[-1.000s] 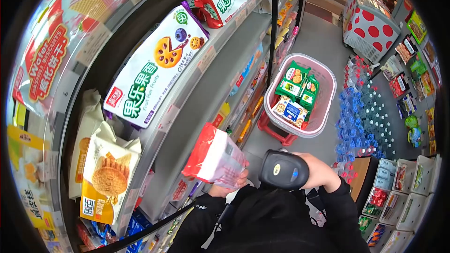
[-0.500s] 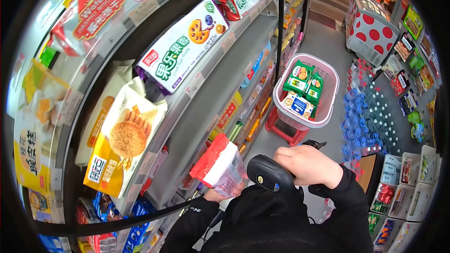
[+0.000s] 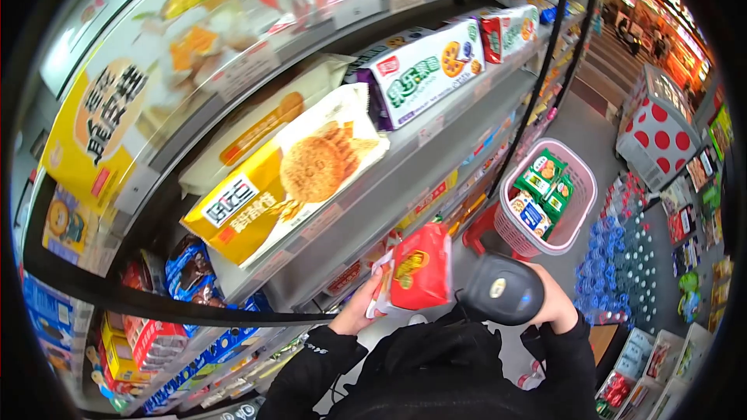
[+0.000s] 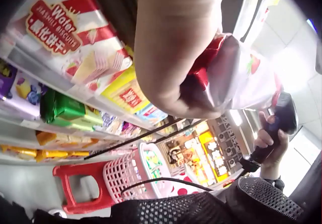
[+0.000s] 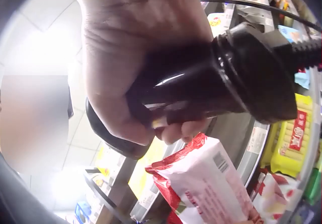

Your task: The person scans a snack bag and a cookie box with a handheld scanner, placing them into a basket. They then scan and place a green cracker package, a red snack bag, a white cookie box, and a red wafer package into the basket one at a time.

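My left hand grips a red and white biscuit packet, its red end facing the head camera. In the left wrist view a strawberry picture shows on the packet's pale side. A black handheld barcode scanner is in my right hand, just right of the packet. In the right wrist view the fingers wrap the scanner's handle. Below it there, the packet's barcode is visible on its pale side.
Shelves on the left hold a yellow biscuit bag and a white and purple biscuit box. A pink basket of green and white packets stands on a red stool. Blue bottles and a dotted freezer are at right.
The packet has turned in my left hand, bringing its red end towards the head camera. My right hand and the scanner have shifted, and the head view has swung left towards the shelves.
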`<state>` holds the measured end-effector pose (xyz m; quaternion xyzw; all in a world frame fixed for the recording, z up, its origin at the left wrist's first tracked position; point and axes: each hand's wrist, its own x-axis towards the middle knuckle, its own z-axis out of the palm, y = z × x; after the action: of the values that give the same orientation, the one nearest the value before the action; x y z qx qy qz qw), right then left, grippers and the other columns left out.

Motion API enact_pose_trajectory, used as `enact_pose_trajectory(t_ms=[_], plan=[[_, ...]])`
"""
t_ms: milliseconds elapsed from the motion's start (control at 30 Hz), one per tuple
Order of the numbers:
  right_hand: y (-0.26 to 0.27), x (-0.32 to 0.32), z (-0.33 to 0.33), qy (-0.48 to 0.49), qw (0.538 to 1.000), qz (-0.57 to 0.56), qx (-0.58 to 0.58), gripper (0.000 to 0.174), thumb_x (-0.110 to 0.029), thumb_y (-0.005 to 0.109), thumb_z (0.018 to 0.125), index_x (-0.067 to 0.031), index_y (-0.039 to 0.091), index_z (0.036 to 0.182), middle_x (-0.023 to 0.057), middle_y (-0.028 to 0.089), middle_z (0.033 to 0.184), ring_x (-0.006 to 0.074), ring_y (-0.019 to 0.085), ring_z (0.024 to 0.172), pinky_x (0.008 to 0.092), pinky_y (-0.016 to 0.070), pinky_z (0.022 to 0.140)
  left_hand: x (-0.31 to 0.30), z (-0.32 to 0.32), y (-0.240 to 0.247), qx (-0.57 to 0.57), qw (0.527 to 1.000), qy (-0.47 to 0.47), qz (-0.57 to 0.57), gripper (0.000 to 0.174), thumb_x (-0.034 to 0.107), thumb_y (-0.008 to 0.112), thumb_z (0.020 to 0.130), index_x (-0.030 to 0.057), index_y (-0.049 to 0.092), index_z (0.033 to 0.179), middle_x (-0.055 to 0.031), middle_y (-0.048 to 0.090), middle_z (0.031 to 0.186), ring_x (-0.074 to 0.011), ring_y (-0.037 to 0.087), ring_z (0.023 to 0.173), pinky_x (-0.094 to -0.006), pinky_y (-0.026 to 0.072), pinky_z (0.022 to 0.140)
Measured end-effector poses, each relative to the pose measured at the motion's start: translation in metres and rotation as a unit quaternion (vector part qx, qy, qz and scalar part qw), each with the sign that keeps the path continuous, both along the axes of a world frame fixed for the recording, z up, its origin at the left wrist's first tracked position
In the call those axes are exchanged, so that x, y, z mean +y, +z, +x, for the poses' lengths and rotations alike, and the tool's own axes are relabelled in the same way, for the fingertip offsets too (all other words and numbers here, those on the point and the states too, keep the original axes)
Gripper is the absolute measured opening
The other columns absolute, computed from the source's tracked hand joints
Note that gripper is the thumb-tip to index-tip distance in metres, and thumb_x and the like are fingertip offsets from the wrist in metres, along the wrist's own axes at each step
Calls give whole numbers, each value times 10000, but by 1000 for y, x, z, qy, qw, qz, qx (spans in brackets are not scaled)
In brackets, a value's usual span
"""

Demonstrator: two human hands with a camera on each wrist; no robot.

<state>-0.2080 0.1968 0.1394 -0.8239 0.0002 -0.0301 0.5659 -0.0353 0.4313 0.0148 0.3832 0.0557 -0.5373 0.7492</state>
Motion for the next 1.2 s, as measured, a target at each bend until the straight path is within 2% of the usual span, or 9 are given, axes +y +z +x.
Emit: enact_pose_trajectory(t_ms=[100, 233, 500, 633, 733, 800, 933, 1000, 1200], plan=[[-33, -4, -11, -26, 990, 139, 15, 579, -156, 713, 598, 40, 497, 1098, 154, 538, 1144, 201, 536, 1019, 323, 398, 881, 21, 13, -4, -87, 990, -108, -4, 460, 417, 410, 887, 22, 449, 1121, -102, 567, 1031, -166, 590, 889, -295, 488, 754], [-43, -4, -7, -52, 994, 93, 21, 619, -129, 727, 558, 6, 491, 1115, 97, 570, 1058, 172, 543, 949, 315, 408, 858, 13, 1, 3, -174, 984, 15, 40, 409, 341, 493, 872, 3, 454, 1098, -72, 572, 997, -128, 579, 859, -253, 479, 739], [-41, -14, 24, 27, 999, -23, 38, 707, -99, 759, 508, -3, 468, 1145, 88, 558, 1073, 175, 523, 977, 318, 397, 871, 32, 8, 21, -267, 956, 113, 42, 362, 277, 540, 856, -15, 465, 1055, -83, 568, 980, -119, 566, 851, -264, 478, 726], [-59, -25, 35, 18, 997, 61, 48, 757, -100, 776, 487, -4, 450, 1164, 93, 540, 1103, 179, 506, 1014, 316, 378, 896, 47, 11, 30, -323, 932, 152, 59, 347, 239, 562, 843, -15, 471, 1061, -84, 564, 992, -116, 553, 867, -258, 458, 750], [-58, -29, 52, 34, 999, 7, 32, 771, -108, 781, 481, -6, 447, 1169, 91, 536, 1108, 187, 505, 1021, 315, 375, 899, 57, 12, 44, -381, 913, 135, 47, 351, 234, 566, 841, -16, 475, 1070, -78, 563, 1000, -111, 547, 869, -258, 449, 756], [-46, -23, 64, 22, 1000, -11, 7, 726, -118, 772, 501, 4, 464, 1147, 95, 552, 1082, 187, 521, 999, 311, 386, 885, 60, 16, 45, -384, 912, 134, 49, 363, 242, 574, 836, -17, 481, 1073, -71, 568, 996, -107, 547, 867, -258, 448, 757], [9, -1, 112, 160, 983, -69, 48, 531, -126, 736, 555, 6, 528, 1026, 95, 613, 888, 138, 567, 789, 283, 447, 745, 57, 28, 47, -321, 945, 19, 57, 374, 288, 578, 830, -8, 504, 1045, -56, 587, 951, -96, 556, 841, -247, 452, 745], [22, 6, 133, 201, 962, -96, 161, 509, -125, 739, 573, 10, 525, 1015, 93, 612, 874, 122, 556, 769, 282, 449, 737, 49, 33, 52, -298, 953, -21, 52, 376, 304, 577, 828, -4, 512, 1035, -51, 593, 936, -92, 561, 827, -244, 455, 738], [-23, -13, 170, 236, 952, 98, 166, 634, -145, 769, 629, -12, 442, 1156, 48, 536, 1090, 103, 460, 992, 261, 362, 886, 13, 45, 51, -232, 971, -25, 58, 411, 331, 577, 820, 4, 506, 1060, -68, 598, 951, -113, 589, 814, -247, 475, 722]])
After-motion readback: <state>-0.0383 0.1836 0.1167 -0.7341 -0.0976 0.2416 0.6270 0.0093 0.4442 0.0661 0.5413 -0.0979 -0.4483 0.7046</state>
